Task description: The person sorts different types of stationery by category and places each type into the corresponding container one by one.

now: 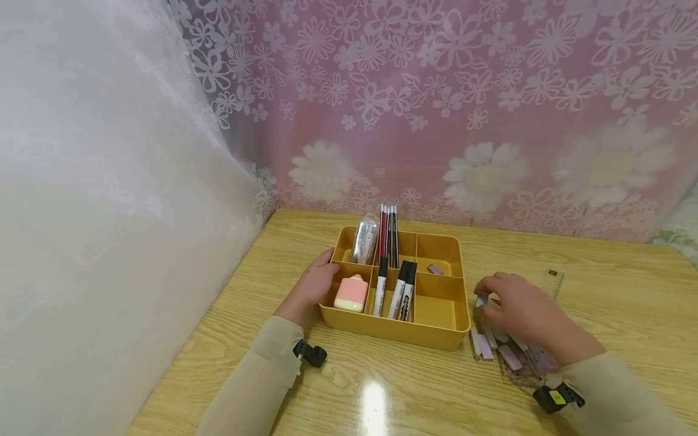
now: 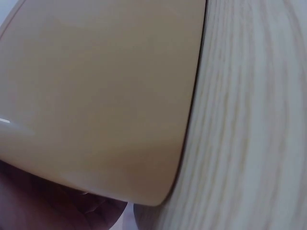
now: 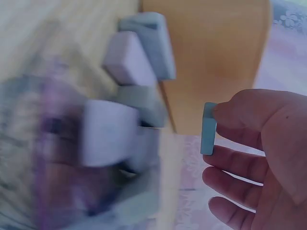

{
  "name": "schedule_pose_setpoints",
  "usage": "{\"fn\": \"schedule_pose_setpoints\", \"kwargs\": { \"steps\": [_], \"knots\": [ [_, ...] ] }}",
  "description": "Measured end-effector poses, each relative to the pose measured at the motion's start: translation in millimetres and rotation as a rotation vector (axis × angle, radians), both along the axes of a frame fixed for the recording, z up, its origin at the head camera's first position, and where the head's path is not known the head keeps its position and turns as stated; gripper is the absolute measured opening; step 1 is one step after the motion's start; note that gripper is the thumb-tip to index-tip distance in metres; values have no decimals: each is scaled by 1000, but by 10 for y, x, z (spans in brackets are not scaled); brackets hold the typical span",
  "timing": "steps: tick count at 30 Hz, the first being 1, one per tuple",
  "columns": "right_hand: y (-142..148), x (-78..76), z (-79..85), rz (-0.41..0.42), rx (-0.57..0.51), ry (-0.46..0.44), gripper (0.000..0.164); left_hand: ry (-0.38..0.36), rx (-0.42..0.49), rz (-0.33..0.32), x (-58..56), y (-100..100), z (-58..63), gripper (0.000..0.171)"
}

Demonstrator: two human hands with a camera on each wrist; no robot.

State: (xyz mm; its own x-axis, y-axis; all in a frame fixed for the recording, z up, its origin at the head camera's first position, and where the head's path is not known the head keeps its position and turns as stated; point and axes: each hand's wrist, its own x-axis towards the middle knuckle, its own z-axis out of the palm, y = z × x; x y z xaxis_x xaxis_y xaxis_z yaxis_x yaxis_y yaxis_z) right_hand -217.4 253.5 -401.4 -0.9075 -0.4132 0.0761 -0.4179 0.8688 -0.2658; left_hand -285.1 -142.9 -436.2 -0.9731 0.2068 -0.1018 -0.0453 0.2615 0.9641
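A yellow compartment box [image 1: 392, 335] stands on the table. My left hand [image 1: 315, 281] grips its left wall, thumb at the rim and fingers along the outside. Just off the box's right side, my right hand [image 1: 518, 309] pinches a small teal block like an eraser [image 3: 208, 129] between thumb and fingertip, above the table. Beneath that hand lie several similar grey and lilac blocks [image 3: 129, 57], beside a blurred clear purple-edged pouch [image 3: 45, 143]. A lone lilac block [image 1: 434, 269] lies in the back right compartment. The front right compartment [image 1: 436, 307] shows bare floor.
Inside the box are a clear-packaged item [image 1: 364, 241], several pencils [image 1: 389, 233], black-capped markers [image 1: 380, 290] and a pink-and-cream bottle-shaped thing [image 1: 351, 293]. A clear ruler [image 1: 552, 281] lies behind my right hand. A floral curtain [image 1: 409, 121] hangs behind the table.
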Motion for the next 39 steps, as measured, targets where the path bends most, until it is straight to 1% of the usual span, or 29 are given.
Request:
{"fn": "schedule_pose_setpoints", "kwargs": {
  "steps": [8,14,18,23,27,29,34,39],
  "knots": [
    [-5,-111,241,5,8,36,26,6,-8,6,8,5,13,51],
    [-82,-197,440,-5,9,38,29,0,-13,6,9,14,35,52],
    [-160,-248,527,-2,16,32,30,-5,-6,7,11,14,37,52],
    [-257,-315,582,12,55,46,32,-14,-6,16,16,16,21,53],
    [-320,-355,604,26,64,67,28,-20,1,10,18,12,3,52],
    [-346,-372,616,27,66,69,28,-23,7,6,18,11,0,51],
    [-376,-399,632,22,75,61,33,-27,10,4,21,11,4,52],
    [-369,-390,638,21,72,64,31,-22,11,6,15,5,11,52]
  ]
}}
